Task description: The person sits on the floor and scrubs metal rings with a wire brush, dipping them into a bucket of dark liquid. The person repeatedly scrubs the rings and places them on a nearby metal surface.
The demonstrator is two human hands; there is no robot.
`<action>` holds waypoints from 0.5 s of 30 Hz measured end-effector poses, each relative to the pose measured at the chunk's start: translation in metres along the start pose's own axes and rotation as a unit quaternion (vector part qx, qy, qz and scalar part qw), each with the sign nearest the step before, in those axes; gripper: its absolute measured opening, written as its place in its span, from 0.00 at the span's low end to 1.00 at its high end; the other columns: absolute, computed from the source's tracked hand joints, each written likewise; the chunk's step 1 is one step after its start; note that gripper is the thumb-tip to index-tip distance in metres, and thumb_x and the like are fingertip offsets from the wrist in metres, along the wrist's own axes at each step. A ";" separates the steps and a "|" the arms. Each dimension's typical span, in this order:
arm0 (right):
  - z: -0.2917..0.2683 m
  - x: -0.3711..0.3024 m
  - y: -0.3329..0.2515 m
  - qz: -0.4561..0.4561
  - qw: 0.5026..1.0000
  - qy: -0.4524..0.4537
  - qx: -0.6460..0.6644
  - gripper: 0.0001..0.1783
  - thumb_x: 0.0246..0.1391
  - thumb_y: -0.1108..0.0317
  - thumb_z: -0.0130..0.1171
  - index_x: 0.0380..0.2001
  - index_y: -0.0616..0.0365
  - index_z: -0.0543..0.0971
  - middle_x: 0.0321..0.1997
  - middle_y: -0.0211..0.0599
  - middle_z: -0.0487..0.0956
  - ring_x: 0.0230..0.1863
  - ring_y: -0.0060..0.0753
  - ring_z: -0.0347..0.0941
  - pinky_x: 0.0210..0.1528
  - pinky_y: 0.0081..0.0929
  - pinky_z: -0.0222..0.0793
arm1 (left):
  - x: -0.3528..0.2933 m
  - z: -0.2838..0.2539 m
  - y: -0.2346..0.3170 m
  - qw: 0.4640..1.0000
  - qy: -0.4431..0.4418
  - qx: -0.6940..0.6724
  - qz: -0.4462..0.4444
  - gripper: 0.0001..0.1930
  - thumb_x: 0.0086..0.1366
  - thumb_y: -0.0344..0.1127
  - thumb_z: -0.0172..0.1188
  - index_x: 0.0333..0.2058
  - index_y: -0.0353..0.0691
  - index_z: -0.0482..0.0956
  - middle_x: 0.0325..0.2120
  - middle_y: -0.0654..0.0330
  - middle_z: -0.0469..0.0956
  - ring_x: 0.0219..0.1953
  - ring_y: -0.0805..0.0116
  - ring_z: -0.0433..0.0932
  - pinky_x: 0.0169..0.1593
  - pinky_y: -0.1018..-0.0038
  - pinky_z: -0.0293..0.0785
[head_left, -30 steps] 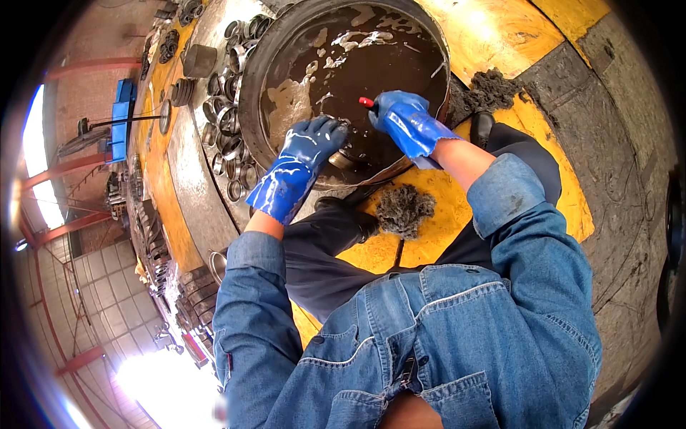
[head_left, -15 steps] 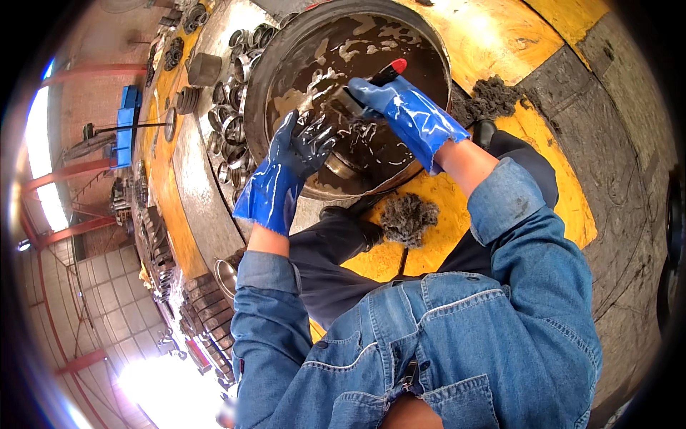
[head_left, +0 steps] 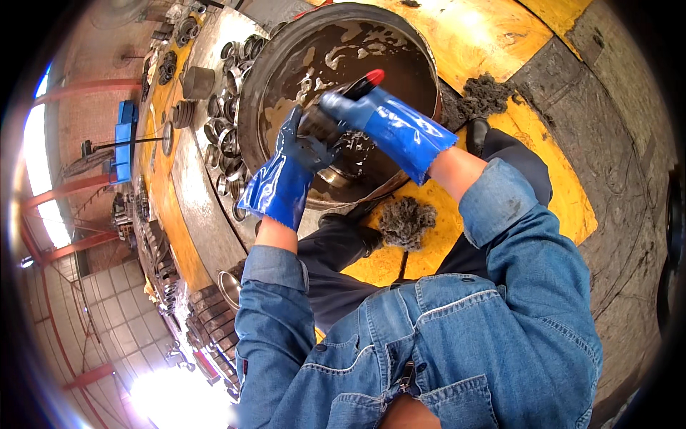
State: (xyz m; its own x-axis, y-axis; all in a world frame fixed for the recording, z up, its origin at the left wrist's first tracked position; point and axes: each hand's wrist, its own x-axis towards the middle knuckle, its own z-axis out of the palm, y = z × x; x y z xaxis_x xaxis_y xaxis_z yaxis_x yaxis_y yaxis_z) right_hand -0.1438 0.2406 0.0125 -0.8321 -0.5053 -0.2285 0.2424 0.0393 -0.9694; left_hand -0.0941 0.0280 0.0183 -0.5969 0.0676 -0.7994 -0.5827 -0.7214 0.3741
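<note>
My right hand, in a wet blue rubber glove, grips a brush with a black, red-tipped handle. Its blurred head points down-left and meets the fingers of my left hand. That hand wears a matching glove, wet and dark at the fingers, which are stretched out with the thumb apart. Both hands are over a large round basin of dark brown liquid with pale foam patches. Just below my left hand, a shiny metal ring lies partly in the liquid, partly hidden by the glove.
Several metal rings are piled along the basin's left side. A grey tangle of fibre lies between my feet on the yellow floor, and a darker heap lies right of the basin. A blue stand is farther left.
My right hand and the brush have moved left and slightly down, bringing the brush head against my left hand. My left hand has stayed nearly in place; the whole view has shifted slightly.
</note>
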 end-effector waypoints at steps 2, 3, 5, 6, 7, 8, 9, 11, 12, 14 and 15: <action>0.008 0.015 0.023 -0.075 0.993 -0.012 -0.086 0.20 0.65 0.52 0.64 0.44 0.59 0.87 0.39 0.40 0.89 0.41 0.31 0.84 0.46 0.33 0.79 | 0.006 0.003 0.002 1.000 0.000 0.005 -0.006 0.37 0.66 0.65 0.63 0.60 0.41 0.74 0.59 0.46 0.74 0.60 0.43 0.73 0.60 0.44 0.71; 0.009 0.014 0.033 -0.072 0.997 0.013 -0.037 0.26 0.61 0.43 0.65 0.41 0.58 0.85 0.37 0.39 0.87 0.41 0.39 0.83 0.49 0.34 0.78 | 0.003 0.004 0.003 1.000 -0.002 0.004 -0.015 0.38 0.65 0.66 0.63 0.61 0.41 0.74 0.60 0.46 0.74 0.60 0.43 0.72 0.60 0.44 0.71; -0.004 0.017 0.033 0.005 0.992 0.050 -0.117 0.23 0.59 0.47 0.67 0.39 0.60 0.85 0.38 0.42 0.87 0.39 0.44 0.84 0.48 0.36 0.79 | -0.002 0.011 -0.013 0.998 0.020 0.045 0.024 0.41 0.65 0.68 0.61 0.65 0.41 0.70 0.64 0.47 0.71 0.64 0.44 0.70 0.61 0.46 0.71; -0.010 0.015 0.029 0.062 0.968 0.092 -0.224 0.23 0.58 0.47 0.67 0.39 0.60 0.84 0.39 0.43 0.87 0.39 0.46 0.84 0.47 0.36 0.79 | -0.006 0.013 -0.017 0.998 0.017 0.049 0.036 0.38 0.65 0.67 0.63 0.62 0.44 0.74 0.63 0.48 0.72 0.64 0.45 0.70 0.61 0.47 0.69; -0.008 0.017 0.047 0.039 0.960 0.126 -0.247 0.20 0.60 0.48 0.64 0.39 0.54 0.86 0.38 0.49 0.88 0.41 0.53 0.85 0.47 0.42 0.80 | -0.010 0.015 -0.021 0.997 0.013 0.053 0.047 0.35 0.64 0.66 0.64 0.59 0.46 0.77 0.62 0.49 0.73 0.63 0.47 0.69 0.61 0.48 0.68; -0.008 0.016 0.049 0.052 0.952 0.117 -0.277 0.21 0.59 0.47 0.64 0.39 0.55 0.86 0.38 0.50 0.87 0.41 0.54 0.84 0.48 0.42 0.80 | -0.013 0.015 -0.021 0.996 0.011 0.055 0.063 0.32 0.64 0.65 0.65 0.57 0.49 0.80 0.61 0.49 0.74 0.63 0.48 0.69 0.62 0.48 0.67; -0.009 0.016 0.050 0.065 0.943 0.108 -0.307 0.23 0.59 0.45 0.64 0.39 0.56 0.86 0.38 0.51 0.87 0.42 0.55 0.84 0.48 0.42 0.80 | -0.013 0.011 -0.016 0.998 -0.015 0.040 0.043 0.30 0.66 0.64 0.64 0.58 0.51 0.79 0.66 0.49 0.70 0.68 0.46 0.65 0.66 0.46 0.63; -0.011 0.013 0.050 0.092 0.922 0.090 -0.366 0.27 0.57 0.42 0.64 0.39 0.58 0.86 0.38 0.54 0.86 0.44 0.57 0.84 0.50 0.41 0.79 | -0.013 0.012 -0.014 0.998 0.020 0.024 0.057 0.32 0.66 0.63 0.64 0.61 0.49 0.76 0.68 0.50 0.68 0.71 0.46 0.63 0.68 0.46 0.61; -0.013 0.010 0.049 0.101 0.930 0.087 -0.342 0.26 0.58 0.43 0.63 0.40 0.57 0.86 0.38 0.52 0.87 0.44 0.55 0.84 0.49 0.41 0.79 | -0.014 0.013 -0.014 0.997 0.037 0.015 0.063 0.33 0.67 0.62 0.64 0.62 0.48 0.75 0.70 0.50 0.67 0.72 0.45 0.61 0.69 0.46 0.60; -0.023 0.003 0.045 0.121 0.945 0.084 -0.293 0.23 0.60 0.45 0.63 0.43 0.55 0.87 0.39 0.48 0.88 0.44 0.52 0.86 0.48 0.41 0.79 | -0.014 0.011 -0.009 0.994 0.016 0.046 0.095 0.39 0.67 0.62 0.64 0.66 0.42 0.67 0.72 0.47 0.64 0.74 0.45 0.60 0.69 0.45 0.60; -0.026 0.001 0.042 0.098 0.974 0.076 -0.191 0.24 0.59 0.46 0.63 0.41 0.59 0.86 0.36 0.50 0.86 0.39 0.50 0.84 0.46 0.42 0.77 | -0.016 0.015 -0.007 0.992 0.010 0.061 0.107 0.41 0.66 0.64 0.63 0.67 0.40 0.66 0.72 0.45 0.63 0.73 0.43 0.61 0.68 0.43 0.63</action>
State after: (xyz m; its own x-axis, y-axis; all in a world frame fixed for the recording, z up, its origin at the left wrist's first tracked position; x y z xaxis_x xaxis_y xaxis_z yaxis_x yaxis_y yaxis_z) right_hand -0.1473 0.2645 -0.0309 -0.8598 -0.3230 -0.3954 0.2255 0.4545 -0.8617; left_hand -0.0887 0.0420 0.0353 -0.7045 -0.0929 -0.7036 -0.5059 -0.6295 0.5897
